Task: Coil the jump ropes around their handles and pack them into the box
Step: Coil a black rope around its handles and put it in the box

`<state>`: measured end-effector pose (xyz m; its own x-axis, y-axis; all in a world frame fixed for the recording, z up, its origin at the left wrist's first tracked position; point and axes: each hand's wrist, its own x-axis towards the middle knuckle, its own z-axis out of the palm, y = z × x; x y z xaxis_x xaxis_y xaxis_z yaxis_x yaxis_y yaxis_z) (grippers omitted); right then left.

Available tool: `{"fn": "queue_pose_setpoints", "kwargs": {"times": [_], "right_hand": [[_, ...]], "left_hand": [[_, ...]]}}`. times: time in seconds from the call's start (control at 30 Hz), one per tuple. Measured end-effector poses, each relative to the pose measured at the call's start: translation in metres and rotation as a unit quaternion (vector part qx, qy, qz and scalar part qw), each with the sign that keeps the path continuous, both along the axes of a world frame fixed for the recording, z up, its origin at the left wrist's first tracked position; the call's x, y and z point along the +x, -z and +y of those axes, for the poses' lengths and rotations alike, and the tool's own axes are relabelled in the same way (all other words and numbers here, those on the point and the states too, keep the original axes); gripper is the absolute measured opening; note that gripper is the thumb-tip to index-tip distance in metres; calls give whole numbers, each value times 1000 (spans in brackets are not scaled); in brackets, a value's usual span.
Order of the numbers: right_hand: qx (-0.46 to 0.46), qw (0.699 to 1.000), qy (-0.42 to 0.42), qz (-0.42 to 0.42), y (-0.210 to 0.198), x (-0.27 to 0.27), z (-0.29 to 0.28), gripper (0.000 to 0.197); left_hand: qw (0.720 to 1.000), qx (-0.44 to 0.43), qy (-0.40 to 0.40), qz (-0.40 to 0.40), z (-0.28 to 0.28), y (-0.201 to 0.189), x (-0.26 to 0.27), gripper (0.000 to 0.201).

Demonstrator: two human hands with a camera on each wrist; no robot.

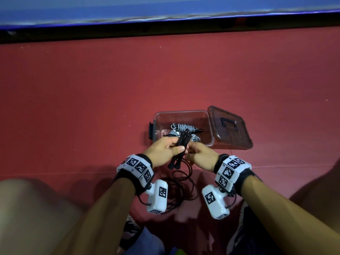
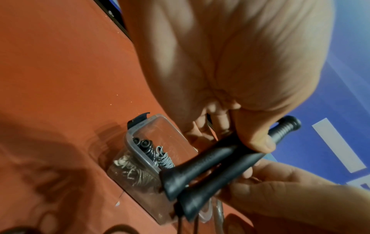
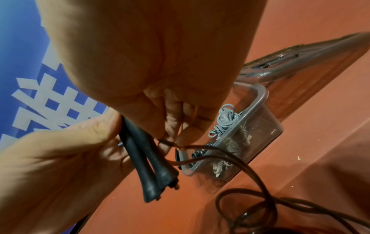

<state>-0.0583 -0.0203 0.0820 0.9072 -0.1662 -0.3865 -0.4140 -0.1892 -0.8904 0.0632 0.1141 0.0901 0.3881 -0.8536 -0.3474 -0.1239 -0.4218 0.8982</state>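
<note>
My left hand (image 1: 166,149) grips two black jump-rope handles (image 1: 181,146) held side by side just in front of the clear box (image 1: 209,142). The same handles (image 2: 202,167) show in the left wrist view under my thumb. My right hand (image 1: 197,150) pinches the dark rope (image 3: 202,148) close to the handles (image 3: 149,159). The rest of that rope (image 1: 181,188) lies in loose loops on the red floor between my forearms. Inside the box lies a coiled grey rope (image 1: 181,128) wound on its handles, also seen as the grey rope (image 3: 225,120) in the right wrist view.
The box's clear lid (image 1: 230,129) with a dark handle leans open at the box's right side. A black clasp (image 1: 150,131) sticks out on the box's left. A blue wall (image 1: 165,8) above a black strip borders the red floor (image 1: 92,89). My knees flank the lower corners.
</note>
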Motion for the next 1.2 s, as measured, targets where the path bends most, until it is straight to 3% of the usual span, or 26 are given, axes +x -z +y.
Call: {"fn": "queue_pose_setpoints", "kwargs": {"times": [0.13,0.23,0.43,0.57,0.67,0.77,0.87,1.0,1.13,1.2], "right_hand": [[7,999,-6,44,0,-1,-2,30],[24,998,0,62,-1,-1,-2,14],[51,995,9,79,-3,0,2,31],[44,996,9,72,-3,1,4,12],[-11,997,-3,78,0,1,2,12],[-148,982,-38,114,4,1,-8,20],[-124,988,-10,91,-4,2,-11,15],[-24,996,3,80,-19,1,-1,9],[-85,995,2,44,-21,6,-3,11],[-70,997,31,22,-22,6,-7,18]], "left_hand": [[1000,-8,1,7,0,0,-1,18],[1000,-18,-5,11,0,0,-2,18],[999,-36,-7,-18,-1,-3,0,20],[999,-19,-18,-30,-1,-3,1,19],[997,10,-23,-68,1,-1,2,16],[991,43,-37,-119,4,2,6,15],[980,70,-40,-181,3,2,7,17],[966,92,-41,-239,1,2,8,14],[952,146,4,-270,4,3,4,15],[947,160,26,-278,4,5,2,15]]}}
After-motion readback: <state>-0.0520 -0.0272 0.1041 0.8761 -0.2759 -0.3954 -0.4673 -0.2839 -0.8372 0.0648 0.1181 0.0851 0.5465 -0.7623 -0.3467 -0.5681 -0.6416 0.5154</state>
